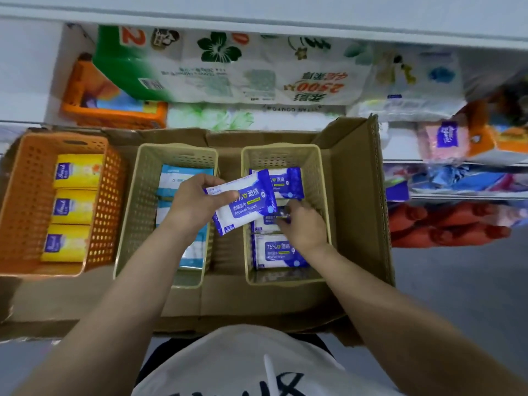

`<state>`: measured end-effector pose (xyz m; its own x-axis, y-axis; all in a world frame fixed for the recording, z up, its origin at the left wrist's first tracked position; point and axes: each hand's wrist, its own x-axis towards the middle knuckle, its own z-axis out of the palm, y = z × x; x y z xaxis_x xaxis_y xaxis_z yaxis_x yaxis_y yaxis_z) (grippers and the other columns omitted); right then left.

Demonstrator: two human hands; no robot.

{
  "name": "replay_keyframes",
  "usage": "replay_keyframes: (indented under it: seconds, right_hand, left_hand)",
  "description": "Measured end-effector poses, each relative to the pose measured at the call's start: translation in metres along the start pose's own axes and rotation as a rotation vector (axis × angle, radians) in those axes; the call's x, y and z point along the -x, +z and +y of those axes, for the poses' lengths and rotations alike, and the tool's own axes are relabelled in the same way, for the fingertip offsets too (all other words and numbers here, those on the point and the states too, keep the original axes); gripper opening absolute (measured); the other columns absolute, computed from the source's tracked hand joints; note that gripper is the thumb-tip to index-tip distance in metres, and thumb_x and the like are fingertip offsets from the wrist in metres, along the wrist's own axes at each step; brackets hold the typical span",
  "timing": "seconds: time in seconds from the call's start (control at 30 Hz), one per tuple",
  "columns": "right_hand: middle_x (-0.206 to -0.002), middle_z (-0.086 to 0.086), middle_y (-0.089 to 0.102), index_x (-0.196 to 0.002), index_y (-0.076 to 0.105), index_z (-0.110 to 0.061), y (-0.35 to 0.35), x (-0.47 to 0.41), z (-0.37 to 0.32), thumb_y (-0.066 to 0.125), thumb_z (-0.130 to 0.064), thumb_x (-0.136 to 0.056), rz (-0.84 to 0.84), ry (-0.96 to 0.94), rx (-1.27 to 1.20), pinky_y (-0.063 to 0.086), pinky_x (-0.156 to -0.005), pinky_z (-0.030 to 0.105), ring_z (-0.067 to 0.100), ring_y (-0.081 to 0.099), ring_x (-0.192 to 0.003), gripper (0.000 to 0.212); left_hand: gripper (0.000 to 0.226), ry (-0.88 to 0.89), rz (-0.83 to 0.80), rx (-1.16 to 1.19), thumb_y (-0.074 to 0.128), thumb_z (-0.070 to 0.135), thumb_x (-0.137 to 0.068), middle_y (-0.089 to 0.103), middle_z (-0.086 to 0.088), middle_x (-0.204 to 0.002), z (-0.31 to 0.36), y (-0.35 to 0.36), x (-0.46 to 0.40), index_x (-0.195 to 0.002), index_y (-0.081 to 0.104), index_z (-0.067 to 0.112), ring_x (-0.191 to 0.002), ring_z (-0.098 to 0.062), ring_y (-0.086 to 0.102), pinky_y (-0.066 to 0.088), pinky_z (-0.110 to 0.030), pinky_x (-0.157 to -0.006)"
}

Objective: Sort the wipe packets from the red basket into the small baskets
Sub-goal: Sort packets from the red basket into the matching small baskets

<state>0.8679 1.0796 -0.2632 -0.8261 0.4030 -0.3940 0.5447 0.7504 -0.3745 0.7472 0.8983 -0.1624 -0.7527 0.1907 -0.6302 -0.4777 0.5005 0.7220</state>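
My left hand [197,202] grips a blue-and-white alcohol wipe packet [248,204] and holds it tilted between the two beige baskets. My right hand [304,224] reaches into the right beige basket [324,178] and its fingers touch the middle one of three alcohol wipe packets [267,222] lying there. Light blue packets [171,181] fill the middle beige basket [134,212]. Three yellow packets [73,207] lie in a row in the orange basket [25,201] on the left. The red basket is out of sight.
All three baskets stand in an open cardboard box [357,212] with a raised flap on the right. Behind it, shelves [445,161] carry packs of tissue and paper rolls. Grey floor shows at the right. My white shirt fills the bottom edge.
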Motion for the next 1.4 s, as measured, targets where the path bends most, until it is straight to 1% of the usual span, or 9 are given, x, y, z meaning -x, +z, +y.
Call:
replay_keyframes:
  seconds: [0.1, 0.17, 0.3, 0.4, 0.5, 0.77, 0.97, 1.23, 1.4]
  right_hand:
    - [-0.099, -0.006, 0.067, -0.108, 0.063, -0.021, -0.050, -0.012, -0.017, 0.062, -0.032, -0.094, 0.249, 0.108, -0.539, 0.056, -0.082, 0.037, 0.013, 0.065, -0.093, 0.018]
    - [-0.114, -0.011, 0.065, -0.122, 0.060, -0.025, -0.087, -0.020, -0.031, 0.063, -0.036, -0.094, 0.026, 0.021, -0.728, 0.052, -0.084, 0.025, 0.005, 0.060, -0.107, 0.030]
    - [-0.111, -0.009, 0.068, -0.115, 0.064, -0.028, -0.112, -0.034, -0.044, 0.072, -0.036, -0.087, -0.494, -0.158, -0.479, 0.056, -0.082, 0.029, 0.006, 0.065, -0.103, 0.030]
    - [-0.096, -0.004, 0.071, -0.102, 0.070, -0.022, -0.112, -0.049, -0.035, 0.068, -0.029, -0.091, -0.203, -0.109, -0.218, 0.057, -0.080, 0.038, 0.016, 0.068, -0.094, 0.013]
    - [-0.106, 0.004, 0.073, -0.106, 0.069, -0.017, -0.110, -0.065, -0.023, 0.064, -0.028, -0.093, 0.039, -0.051, -0.072, 0.056, -0.080, 0.041, 0.023, 0.067, -0.098, 0.018]
    - [-0.119, 0.006, 0.067, -0.116, 0.067, -0.023, -0.048, -0.098, -0.031, 0.058, -0.028, -0.097, -0.133, -0.151, 0.140, 0.051, -0.088, 0.039, 0.025, 0.061, -0.110, 0.022]
    - [-0.133, 0.006, 0.060, -0.133, 0.058, -0.019, -0.027, -0.087, -0.016, 0.065, -0.025, -0.091, 0.102, -0.187, 0.141, 0.039, -0.105, 0.042, 0.027, 0.044, -0.128, 0.043]
    - [-0.141, 0.008, 0.048, -0.139, 0.051, -0.023, -0.013, -0.090, -0.013, 0.071, -0.030, -0.087, -0.042, -0.107, 0.115, 0.032, -0.111, 0.039, 0.028, 0.035, -0.135, 0.057]
    - [-0.139, 0.008, 0.049, -0.137, 0.050, -0.025, -0.007, -0.096, -0.015, 0.072, -0.033, -0.086, -0.018, -0.071, 0.125, 0.035, -0.108, 0.041, 0.029, 0.037, -0.133, 0.056]
  left_hand:
    - [0.029, 0.019, -0.036, -0.120, 0.081, 0.025, -0.077, 0.070, 0.001, -0.091, 0.004, 0.003, -0.002, -0.097, 0.062, 0.017, -0.078, -0.011, 0.069, 0.055, -0.028, -0.063]
    - [0.025, 0.047, -0.094, -0.186, 0.082, 0.025, -0.076, 0.072, -0.001, -0.091, 0.009, 0.010, -0.003, -0.093, 0.064, 0.018, -0.081, -0.015, 0.071, 0.059, -0.035, -0.071]
    - [0.030, 0.108, -0.140, -0.143, 0.082, 0.021, -0.077, 0.073, -0.005, -0.092, 0.014, 0.030, -0.011, -0.100, 0.065, 0.012, -0.082, -0.017, 0.071, 0.058, -0.035, -0.072]
    - [0.039, 0.186, 0.035, -0.196, 0.077, 0.020, -0.082, 0.067, 0.000, -0.109, 0.006, 0.039, -0.023, -0.116, 0.057, 0.015, -0.097, -0.014, 0.065, 0.053, -0.031, -0.081]
    - [0.057, 0.211, 0.090, -0.349, 0.074, 0.023, -0.084, 0.062, -0.003, -0.125, -0.007, 0.045, -0.029, -0.135, 0.048, 0.018, -0.113, -0.020, 0.059, 0.049, -0.038, -0.097]
    - [0.075, 0.135, -0.016, -0.298, 0.069, 0.012, -0.087, 0.061, 0.007, -0.088, -0.028, 0.048, -0.031, -0.146, 0.035, 0.042, -0.085, -0.006, 0.058, 0.053, -0.030, -0.083]
    - [0.077, 0.114, -0.074, -0.233, 0.068, 0.009, -0.087, 0.066, 0.000, -0.087, -0.027, 0.043, -0.043, -0.145, 0.035, 0.048, -0.090, -0.016, 0.065, 0.056, -0.042, -0.088]
    - [0.076, 0.087, -0.125, -0.214, 0.064, 0.007, -0.091, 0.065, -0.001, -0.086, -0.022, 0.042, -0.041, -0.147, 0.031, 0.047, -0.087, -0.014, 0.066, 0.060, -0.031, -0.073]
    - [0.075, 0.090, -0.121, -0.211, 0.063, 0.007, -0.092, 0.061, 0.004, -0.082, -0.023, 0.044, -0.042, -0.149, 0.030, 0.044, -0.085, -0.010, 0.063, 0.060, -0.036, -0.080]
